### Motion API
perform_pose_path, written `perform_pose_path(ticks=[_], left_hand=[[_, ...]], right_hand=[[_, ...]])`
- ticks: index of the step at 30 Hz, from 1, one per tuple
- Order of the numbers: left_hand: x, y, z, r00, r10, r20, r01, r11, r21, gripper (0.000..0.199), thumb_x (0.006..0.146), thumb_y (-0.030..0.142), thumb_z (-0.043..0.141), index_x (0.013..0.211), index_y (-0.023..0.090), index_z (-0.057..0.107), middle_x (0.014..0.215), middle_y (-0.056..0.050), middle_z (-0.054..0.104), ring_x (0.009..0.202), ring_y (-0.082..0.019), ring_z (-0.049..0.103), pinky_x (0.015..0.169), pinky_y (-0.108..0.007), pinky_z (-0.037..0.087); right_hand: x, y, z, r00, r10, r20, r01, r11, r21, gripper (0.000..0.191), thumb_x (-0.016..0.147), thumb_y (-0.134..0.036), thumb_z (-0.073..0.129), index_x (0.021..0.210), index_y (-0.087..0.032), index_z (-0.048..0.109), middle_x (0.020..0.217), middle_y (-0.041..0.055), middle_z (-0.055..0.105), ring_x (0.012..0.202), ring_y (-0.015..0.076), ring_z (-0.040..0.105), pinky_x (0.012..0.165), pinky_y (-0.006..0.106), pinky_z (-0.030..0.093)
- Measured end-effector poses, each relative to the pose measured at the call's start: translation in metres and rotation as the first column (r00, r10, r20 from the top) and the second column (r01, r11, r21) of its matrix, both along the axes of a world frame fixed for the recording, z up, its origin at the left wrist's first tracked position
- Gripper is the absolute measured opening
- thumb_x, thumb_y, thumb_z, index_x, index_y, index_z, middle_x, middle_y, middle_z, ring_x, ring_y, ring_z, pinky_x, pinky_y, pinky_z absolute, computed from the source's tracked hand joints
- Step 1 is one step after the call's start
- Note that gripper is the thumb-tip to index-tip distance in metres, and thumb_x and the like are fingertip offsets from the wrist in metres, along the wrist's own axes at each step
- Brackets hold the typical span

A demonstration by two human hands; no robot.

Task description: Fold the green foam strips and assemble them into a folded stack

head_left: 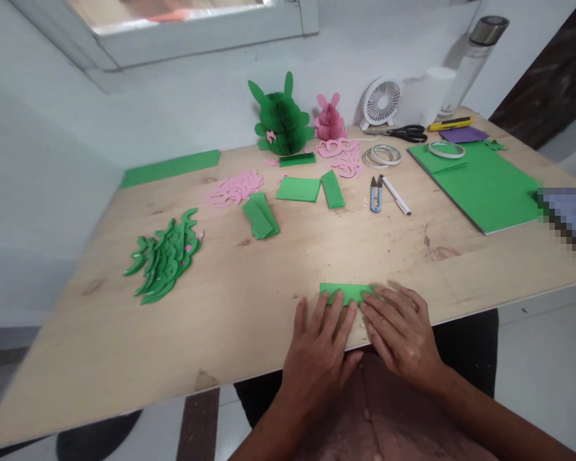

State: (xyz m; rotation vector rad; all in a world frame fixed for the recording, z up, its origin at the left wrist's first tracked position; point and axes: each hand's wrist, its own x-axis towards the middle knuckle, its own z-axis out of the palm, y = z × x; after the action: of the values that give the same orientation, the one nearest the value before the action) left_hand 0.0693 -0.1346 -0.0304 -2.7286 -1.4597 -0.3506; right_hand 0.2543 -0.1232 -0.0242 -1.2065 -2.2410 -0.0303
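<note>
A narrow strip of green paper (pixel 346 292) lies flat near the front edge of the table, its lower side partly covered by fingers. My left hand (pixel 319 346) rests on its left part, fingers spread and stretched out. On the strip's right end presses my right hand (pixel 403 330), its fingers extended close together and lying flat. Beyond them are folded green paper pieces: a small stack (pixel 260 216), a rectangle (pixel 297 189) and a narrower piece (pixel 333 189).
Green cut-outs (pixel 166 259) are piled at left, pink cut-outs (pixel 237 188) farther back. Thread snips (pixel 376 194) and a white pen (pixel 396 195) lie mid-table. Behind stand a green honeycomb paper figure (pixel 281 121), a pink one (pixel 329 118) and a fan (pixel 382 102). Green sheets (pixel 489 192) lie right.
</note>
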Motion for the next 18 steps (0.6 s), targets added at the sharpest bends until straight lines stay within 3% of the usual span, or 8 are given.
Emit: perform_pose_path(ticks=[18], left_hand=[[0.0014, -0.0004, 0.0010, 0.999, 0.014, -0.042, -0.013, 0.999, 0.030, 0.058, 0.082, 0.053, 0.044, 0.132, 0.024, 0.043, 0.142, -0.007, 0.037, 0.132, -0.030, 0.026, 0.107, -0.056, 0.011]], right_hand=[[0.0020, 0.0003, 0.0005, 0.999, 0.009, 0.035, -0.008, 1.000, -0.011, 0.029, 0.080, -0.015, 0.053, 0.107, -0.017, 0.062, 0.108, 0.0072, 0.066, 0.109, 0.0258, 0.053, 0.096, 0.049, 0.033]])
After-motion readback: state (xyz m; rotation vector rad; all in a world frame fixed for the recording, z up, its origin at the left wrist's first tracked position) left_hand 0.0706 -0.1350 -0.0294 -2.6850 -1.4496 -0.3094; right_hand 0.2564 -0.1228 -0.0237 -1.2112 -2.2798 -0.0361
